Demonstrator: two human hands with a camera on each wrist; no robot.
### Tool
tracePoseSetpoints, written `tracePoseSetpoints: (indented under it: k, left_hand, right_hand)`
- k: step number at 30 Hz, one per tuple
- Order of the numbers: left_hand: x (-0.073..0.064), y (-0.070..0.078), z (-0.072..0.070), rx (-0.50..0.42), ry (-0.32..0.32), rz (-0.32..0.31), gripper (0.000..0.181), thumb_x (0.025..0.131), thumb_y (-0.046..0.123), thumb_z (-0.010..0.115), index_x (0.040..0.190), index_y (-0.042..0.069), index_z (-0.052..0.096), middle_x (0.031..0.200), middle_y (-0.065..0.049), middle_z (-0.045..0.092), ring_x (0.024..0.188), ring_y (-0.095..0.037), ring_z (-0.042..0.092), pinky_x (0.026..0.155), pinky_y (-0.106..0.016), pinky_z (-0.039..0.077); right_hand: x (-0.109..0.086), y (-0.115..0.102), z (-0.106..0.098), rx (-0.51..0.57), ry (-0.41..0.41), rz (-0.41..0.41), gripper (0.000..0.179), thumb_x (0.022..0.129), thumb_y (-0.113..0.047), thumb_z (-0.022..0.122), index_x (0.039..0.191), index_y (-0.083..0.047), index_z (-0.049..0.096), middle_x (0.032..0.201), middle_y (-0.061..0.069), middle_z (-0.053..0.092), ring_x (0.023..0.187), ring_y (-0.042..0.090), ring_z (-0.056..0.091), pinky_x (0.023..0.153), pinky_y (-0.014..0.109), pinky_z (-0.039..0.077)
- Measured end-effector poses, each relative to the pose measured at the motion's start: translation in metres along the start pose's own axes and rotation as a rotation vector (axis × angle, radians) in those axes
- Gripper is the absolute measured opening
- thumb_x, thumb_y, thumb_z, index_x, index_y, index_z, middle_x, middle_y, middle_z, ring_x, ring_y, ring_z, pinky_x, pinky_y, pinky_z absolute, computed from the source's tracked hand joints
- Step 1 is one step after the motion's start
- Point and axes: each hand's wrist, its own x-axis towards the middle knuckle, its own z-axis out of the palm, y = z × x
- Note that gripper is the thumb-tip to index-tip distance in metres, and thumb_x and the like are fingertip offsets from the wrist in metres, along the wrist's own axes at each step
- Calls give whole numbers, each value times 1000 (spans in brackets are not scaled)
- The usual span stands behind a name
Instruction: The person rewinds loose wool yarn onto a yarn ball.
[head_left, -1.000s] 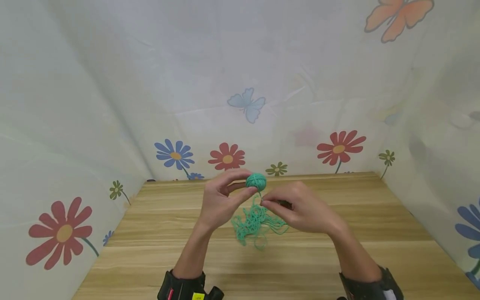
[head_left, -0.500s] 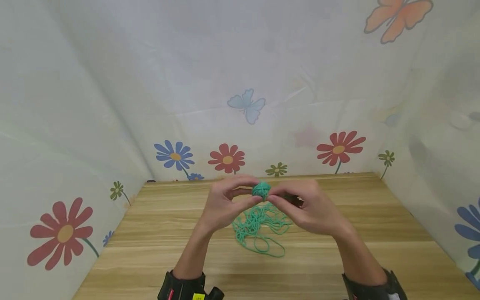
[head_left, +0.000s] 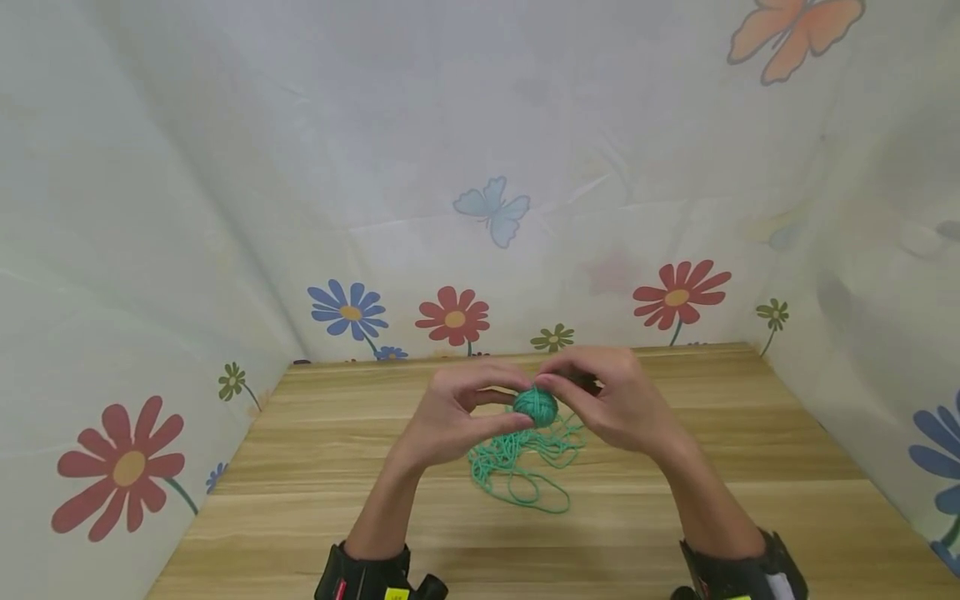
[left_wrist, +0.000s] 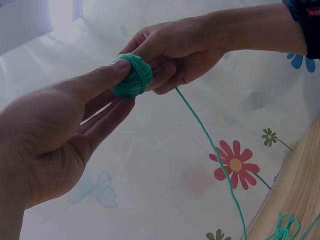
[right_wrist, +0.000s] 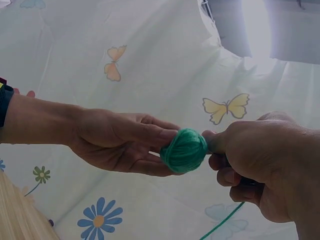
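A small ball of green yarn [head_left: 536,407] is held above the table between the thumb and fingers of my left hand [head_left: 465,417]. My right hand [head_left: 611,400] is at the ball's upper right side, its thumb and index finger pinching the yarn right against the ball. In the left wrist view a single yarn strand [left_wrist: 210,137] runs down from under the right hand. The right wrist view shows the wound ball [right_wrist: 185,151] between both hands, with the right hand's other fingers curled in.
A loose tangle of green yarn [head_left: 517,467] lies on the wooden table [head_left: 315,483] beneath the hands, one loop reaching toward the front. A white curtain [head_left: 375,167] printed with flowers and butterflies stands behind the table and along both sides.
The ball has moved right and lower with my left hand. My right hand has gone from below right of the ball, up past its side to its top right. The loose yarn loop spread frontward.
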Motion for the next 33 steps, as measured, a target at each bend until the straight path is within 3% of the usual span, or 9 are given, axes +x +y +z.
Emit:
tracePoseSetpoints:
  k: [10,18,22,28,33]
  left_hand:
    - [0,5,2,-31,1,30,40,72,-31,74,110,-22,64,110,-34,66,106,-34,66,86,-47,64]
    - [-5,-7,2,-46,33,49,42,72,-31,74,112,-21,66,110,-33,67,106,-34,67,85,-48,64]
    - [-6,-9,0,-20,88,67,41,75,-29,73,114,-19,66,111,-31,68,105,-33,68,85,-51,63]
    - [0,2,0,33,188,68,38,76,-30,72,113,-20,66,108,-31,68,104,-32,68,88,-52,62]
    - [4,8,0,92,232,68,36,76,-28,73,110,-20,67,106,-30,70,103,-32,68,88,-50,62]
  right_hand:
    - [-2,14,5,4,-7,63,13,92,3,74,96,-8,79,63,-6,55,50,5,42,41,18,34]
    - [-2,20,7,-47,-23,108,11,95,-2,72,96,-11,80,62,-8,54,48,4,43,39,19,38]
    - [-1,20,8,-66,-86,80,13,93,-1,72,97,-10,81,65,-9,59,50,4,45,41,18,39]
    - [1,17,11,-55,-167,-9,15,92,0,71,86,-13,73,63,-9,52,54,3,43,44,17,37]
    - [2,8,9,-12,-230,-60,13,94,-4,73,91,-16,74,64,-11,52,51,3,44,44,14,39]
